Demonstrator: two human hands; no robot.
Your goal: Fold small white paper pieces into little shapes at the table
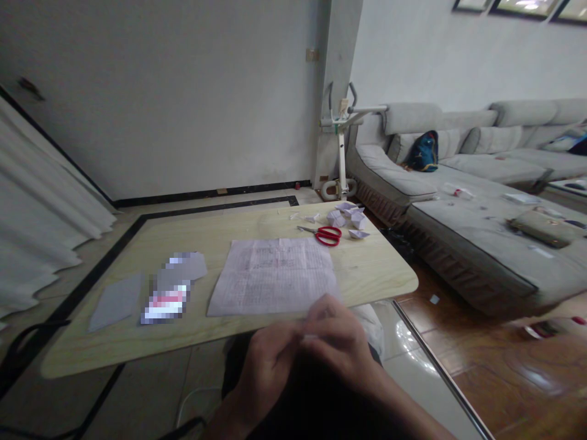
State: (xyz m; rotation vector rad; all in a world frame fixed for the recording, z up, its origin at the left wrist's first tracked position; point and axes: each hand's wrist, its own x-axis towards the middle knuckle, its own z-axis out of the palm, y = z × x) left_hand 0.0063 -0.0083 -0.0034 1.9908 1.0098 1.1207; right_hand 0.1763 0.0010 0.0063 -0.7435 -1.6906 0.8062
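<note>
My left hand (274,351) and my right hand (340,339) meet just in front of the table's near edge, fingers curled and pressed together. A pale sliver shows between them, but blur and the fingers hide what it is. Just beyond the hands lies a creased, unfolded sheet of paper (275,275) covered with print. Red-handled scissors (328,236) rest at its far right corner, closed or nearly so. Behind them sit several small folded paper shapes (336,219), one of them a paper boat (358,234) set apart at the right.
On the left of the wooden-topped table (183,342) lie a white sheet (117,302) and a pixelated object (167,293). Small paper scraps (312,217) are near the far edge. A grey sofa (481,244) stands to the right, a white curtain (41,208) to the left.
</note>
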